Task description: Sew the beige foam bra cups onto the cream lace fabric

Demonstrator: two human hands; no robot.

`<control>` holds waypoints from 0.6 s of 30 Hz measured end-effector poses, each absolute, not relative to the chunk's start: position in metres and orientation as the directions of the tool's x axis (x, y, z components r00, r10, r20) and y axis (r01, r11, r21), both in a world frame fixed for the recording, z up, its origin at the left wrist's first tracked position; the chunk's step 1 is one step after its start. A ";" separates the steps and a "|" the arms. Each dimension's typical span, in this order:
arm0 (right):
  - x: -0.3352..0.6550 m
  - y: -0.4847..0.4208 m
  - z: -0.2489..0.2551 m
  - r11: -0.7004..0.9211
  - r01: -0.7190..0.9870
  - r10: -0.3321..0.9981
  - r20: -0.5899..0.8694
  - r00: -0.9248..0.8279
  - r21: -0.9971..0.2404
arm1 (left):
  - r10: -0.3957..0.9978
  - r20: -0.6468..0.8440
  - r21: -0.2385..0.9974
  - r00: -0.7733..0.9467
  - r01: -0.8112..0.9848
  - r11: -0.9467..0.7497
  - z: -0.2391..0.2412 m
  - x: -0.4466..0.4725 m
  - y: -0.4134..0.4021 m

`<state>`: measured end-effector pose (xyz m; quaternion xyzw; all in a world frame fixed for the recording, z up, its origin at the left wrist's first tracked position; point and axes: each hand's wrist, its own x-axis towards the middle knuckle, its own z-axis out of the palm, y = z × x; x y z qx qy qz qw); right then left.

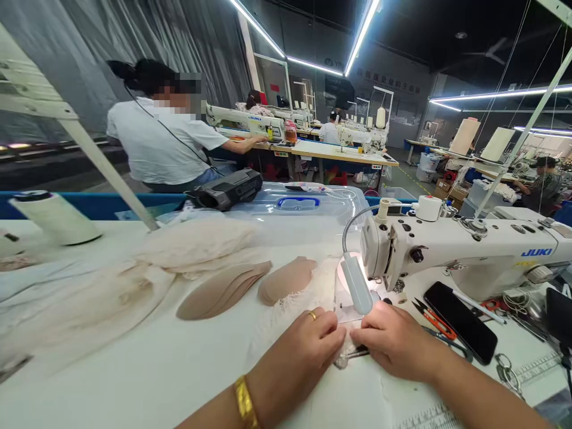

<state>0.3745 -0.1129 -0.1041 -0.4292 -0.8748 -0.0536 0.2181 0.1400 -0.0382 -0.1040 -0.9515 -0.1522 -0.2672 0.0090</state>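
Note:
Both my hands are at the front of a white sewing machine (429, 241), just below its needle area. My left hand (306, 342), with a ring and a gold bracelet, has its fingers closed on the edge of a cream lace fabric (290, 304). Close beside it, my right hand (395, 339) pinches the same fabric. A small grey lamp (357, 286) on a bendy neck lights the spot and partly hides the needle. Beige bra cups (223, 289) lie stacked to the left, and another beige cup (286, 280) rests against the lace.
On the right lie orange-handled snips (435, 319), a black phone (462, 322) and metal rings (507, 372). Sheer cream fabric (134, 292) spreads over the left, near a thread cone (56, 217). A clear plastic box (263, 208) stands behind. A co-worker (165, 137) sits at another machine.

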 end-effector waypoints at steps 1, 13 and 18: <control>0.374 -0.113 -0.105 0.625 0.775 0.728 0.428 -0.536 -0.092 | 0.288 0.514 0.069 0.808 0.295 -0.953 -0.104 0.140 -0.038; 0.372 -0.113 -0.108 0.610 0.786 0.734 0.449 -0.510 -0.102 | 0.180 0.620 0.145 0.764 0.114 -0.983 -0.127 0.144 -0.022; 0.374 -0.111 -0.110 0.555 0.830 0.760 0.445 -0.474 -0.063 | 0.128 0.592 0.185 0.796 0.021 -0.983 -0.130 0.158 0.001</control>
